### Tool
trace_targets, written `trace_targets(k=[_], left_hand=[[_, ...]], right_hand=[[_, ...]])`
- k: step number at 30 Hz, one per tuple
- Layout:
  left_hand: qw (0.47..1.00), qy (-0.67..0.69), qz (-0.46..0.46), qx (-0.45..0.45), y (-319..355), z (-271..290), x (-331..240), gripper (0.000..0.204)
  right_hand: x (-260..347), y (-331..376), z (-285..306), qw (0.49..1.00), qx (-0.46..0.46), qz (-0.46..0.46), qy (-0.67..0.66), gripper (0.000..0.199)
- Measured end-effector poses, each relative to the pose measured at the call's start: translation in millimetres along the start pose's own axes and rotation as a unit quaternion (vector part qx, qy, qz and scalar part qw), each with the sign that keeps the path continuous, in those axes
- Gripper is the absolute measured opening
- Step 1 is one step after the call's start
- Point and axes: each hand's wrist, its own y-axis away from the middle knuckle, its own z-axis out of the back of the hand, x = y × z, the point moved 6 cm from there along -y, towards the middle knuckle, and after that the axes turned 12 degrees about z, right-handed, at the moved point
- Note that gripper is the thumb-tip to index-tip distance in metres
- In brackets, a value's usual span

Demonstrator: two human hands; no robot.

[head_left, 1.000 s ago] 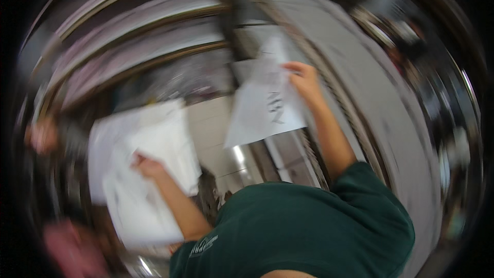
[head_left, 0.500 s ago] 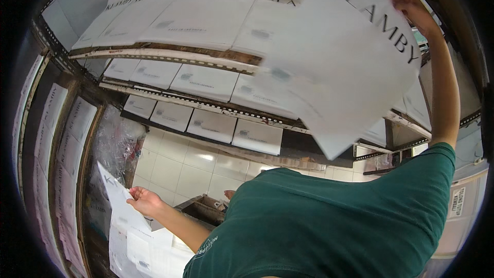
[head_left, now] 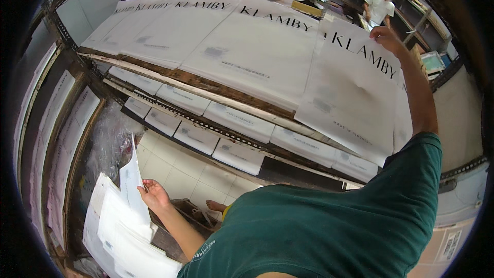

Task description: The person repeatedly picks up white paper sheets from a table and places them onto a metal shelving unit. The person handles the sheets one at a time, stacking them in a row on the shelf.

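Raised white sheet (head_left: 355, 98) now on rack (head_left: 216, 85).

Large flat white paper sheets (head_left: 355, 92) look smooth and matt, lying on a rough, worn brown wooden shelf board (head_left: 206, 83). Crinkled clear plastic film (head_left: 110, 144) is glossy; pale floor tiles (head_left: 190, 167) shine.

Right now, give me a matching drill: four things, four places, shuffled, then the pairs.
Things:
1. right hand
2. left hand
3. white sheets on the top shelf
4. clear plastic wrap

Places:
A. low left, holding an upturned sheet from the lower stack
B. far end of the rightmost top sheet
C. row across the top rack
D. beside the rack, above the lower stack

Pairs: 1-B, 2-A, 3-C, 4-D
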Motion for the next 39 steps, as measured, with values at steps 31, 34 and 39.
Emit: trace_targets(k=[31, 34, 39], left_hand=[[0.997, -0.069, 0.000, 0.019, 89.6, -32.3, 36.0, 0.028], [0.997, -0.069, 0.021, 0.024, 81.8, -38.0, 42.1, 0.028], [0.998, -0.043, 0.034, 0.008, 64.3, -30.8, 39.3, 0.031]], right_hand=[[-0.2, -21.2, -39.0, 0.945, -0.081, -0.021, 0.317, 0.023], [30.1, -40.0, -35.5, 0.951, -0.111, 0.049, 0.284, 0.022], [178.8, -81.9, -74.8, 0.983, 0.002, 0.167, 0.076, 0.024]])
